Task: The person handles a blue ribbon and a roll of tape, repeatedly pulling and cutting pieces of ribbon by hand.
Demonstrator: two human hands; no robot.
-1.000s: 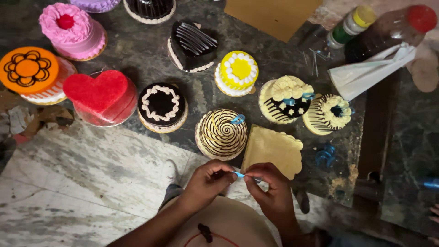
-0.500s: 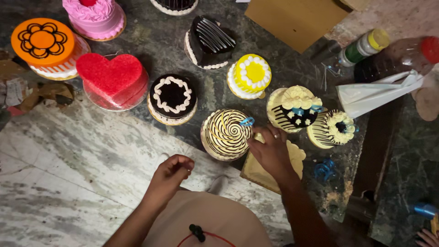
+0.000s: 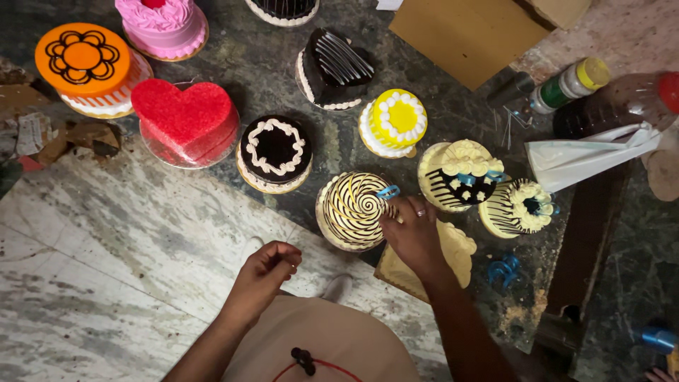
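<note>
Right hand [image 3: 414, 233] rested at the edge of the swirl-striped round cake [image 3: 353, 210], fingers together near its small blue topper [image 3: 388, 192]; whether they pinched anything could not be told. Left hand [image 3: 267, 267] hovered loosely curled over the marble floor, holding nothing visible. Green bottle with yellow cap [image 3: 571, 85] lay beside a dark bottle with red cap [image 3: 617, 106]. Brown cardboard box [image 3: 467, 32] sat at the counter's far edge

This looks like a small bakery's decorating counter. A dark stone worktop [image 3: 283, 64] carries many finished cakes: an orange round cake [image 3: 88, 64], a red heart-shaped cake [image 3: 185, 117], a chocolate cake with white piping [image 3: 274, 152]. A filled piping bag [image 3: 587, 159], bottles [image 3: 569, 85] and cardboard cake boards [image 3: 463, 32] lie alongside.
</note>
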